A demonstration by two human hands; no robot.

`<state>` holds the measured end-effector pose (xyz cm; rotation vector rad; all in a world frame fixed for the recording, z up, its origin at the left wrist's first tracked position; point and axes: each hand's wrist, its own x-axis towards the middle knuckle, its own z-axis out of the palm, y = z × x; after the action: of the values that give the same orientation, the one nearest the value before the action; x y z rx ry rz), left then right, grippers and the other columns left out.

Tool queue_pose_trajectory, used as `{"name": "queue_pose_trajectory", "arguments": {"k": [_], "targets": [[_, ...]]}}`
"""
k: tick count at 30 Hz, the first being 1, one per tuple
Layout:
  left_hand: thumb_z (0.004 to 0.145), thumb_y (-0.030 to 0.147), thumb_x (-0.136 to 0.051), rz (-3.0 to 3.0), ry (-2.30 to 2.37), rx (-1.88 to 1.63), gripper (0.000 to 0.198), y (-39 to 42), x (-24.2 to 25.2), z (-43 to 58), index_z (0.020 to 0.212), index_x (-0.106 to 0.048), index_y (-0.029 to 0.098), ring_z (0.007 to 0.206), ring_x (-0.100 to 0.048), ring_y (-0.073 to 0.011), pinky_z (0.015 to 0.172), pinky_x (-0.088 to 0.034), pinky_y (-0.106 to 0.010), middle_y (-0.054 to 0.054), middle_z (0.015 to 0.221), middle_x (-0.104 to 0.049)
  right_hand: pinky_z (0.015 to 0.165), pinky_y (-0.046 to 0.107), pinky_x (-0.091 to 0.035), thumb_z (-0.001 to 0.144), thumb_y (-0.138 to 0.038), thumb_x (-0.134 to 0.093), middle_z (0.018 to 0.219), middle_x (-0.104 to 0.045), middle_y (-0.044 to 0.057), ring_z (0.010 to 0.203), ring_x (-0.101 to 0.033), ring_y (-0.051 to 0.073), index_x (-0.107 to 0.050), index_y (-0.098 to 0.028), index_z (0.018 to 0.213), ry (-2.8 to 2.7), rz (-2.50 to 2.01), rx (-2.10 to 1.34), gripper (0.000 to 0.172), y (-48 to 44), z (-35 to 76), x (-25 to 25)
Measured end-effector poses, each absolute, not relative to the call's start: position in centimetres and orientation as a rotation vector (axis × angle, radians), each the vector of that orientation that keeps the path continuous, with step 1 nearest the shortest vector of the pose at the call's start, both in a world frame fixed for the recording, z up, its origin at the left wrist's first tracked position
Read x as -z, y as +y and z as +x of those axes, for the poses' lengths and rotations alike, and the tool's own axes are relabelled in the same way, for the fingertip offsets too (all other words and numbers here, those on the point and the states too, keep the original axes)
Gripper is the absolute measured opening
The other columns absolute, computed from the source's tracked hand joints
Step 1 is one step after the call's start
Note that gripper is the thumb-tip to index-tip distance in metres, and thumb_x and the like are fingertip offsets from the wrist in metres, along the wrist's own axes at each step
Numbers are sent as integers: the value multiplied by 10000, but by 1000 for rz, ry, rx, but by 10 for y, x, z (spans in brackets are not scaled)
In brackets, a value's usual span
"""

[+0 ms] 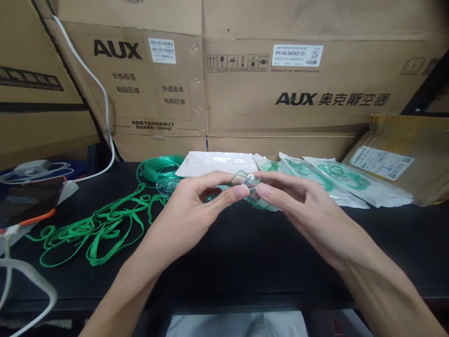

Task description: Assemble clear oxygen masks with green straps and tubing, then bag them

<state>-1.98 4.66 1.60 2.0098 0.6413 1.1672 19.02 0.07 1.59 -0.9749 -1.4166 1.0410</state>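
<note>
A clear greenish plastic mask (261, 202) is held above the black table, between my two hands. My left hand (199, 203) grips its left side, the thumb pressed near a small metal strip at the top. From the right, my right hand (298, 194) holds the mask, its thumb tip close to the left one. Fingers behind the mask are partly hidden. Green elastic straps (101, 229) lie tangled to the left. Behind my left hand are coiled green tubing (161, 167) and another clear plastic piece (166, 186), partly covered.
White packets with green contents (345, 178) lie at the back right, beside a cardboard parcel (410, 145). A white packet (217, 164) lies behind my hands. An orange-edged phone (31, 201) and white cables are left. Large cardboard boxes (245, 112) stand behind.
</note>
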Motion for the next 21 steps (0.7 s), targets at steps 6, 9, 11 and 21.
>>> {"name": "queue_pose_trajectory", "arguments": {"k": [6, 9, 11, 21], "targets": [[970, 407, -802, 2028, 710, -1295, 197, 48, -10, -17, 1137, -869, 326, 1009, -718, -169, 902, -535, -233, 30, 1063, -819, 766, 197, -513, 804, -163, -909, 982, -688, -17, 932, -601, 135, -765, -240, 971, -1311, -872, -1117, 233, 0, 187, -16], [972, 403, -801, 2024, 700, -1293, 217, 47, -10, -16, 1163, -865, 322, 1004, -722, -175, 922, -538, -250, 16, 1066, -824, 775, 208, -518, 787, -115, -906, 975, -682, -8, 927, -596, 140, -769, -223, 953, -1286, -846, -1115, 240, 0, 186, -15], [973, 393, -800, 2012, 680, -1297, 202, 46, -10, -16, 1150, -867, 322, 1004, -723, -176, 926, -541, -256, 15, 1064, -824, 782, 208, -521, 773, -96, -911, 959, -687, -10, 922, -602, 139, -780, -221, 947, -1267, -837, -1110, 251, -1, 186, -15], [962, 330, -810, 2004, 715, -1325, 85, 43, -13, -14, 1014, -823, 264, 977, -712, -167, 855, -533, -249, 29, 1018, -795, 826, 227, -530, 817, -96, -879, 931, -751, -22, 930, -664, 142, -814, -221, 915, -1342, -855, -1022, 173, -3, 185, -14]]}}
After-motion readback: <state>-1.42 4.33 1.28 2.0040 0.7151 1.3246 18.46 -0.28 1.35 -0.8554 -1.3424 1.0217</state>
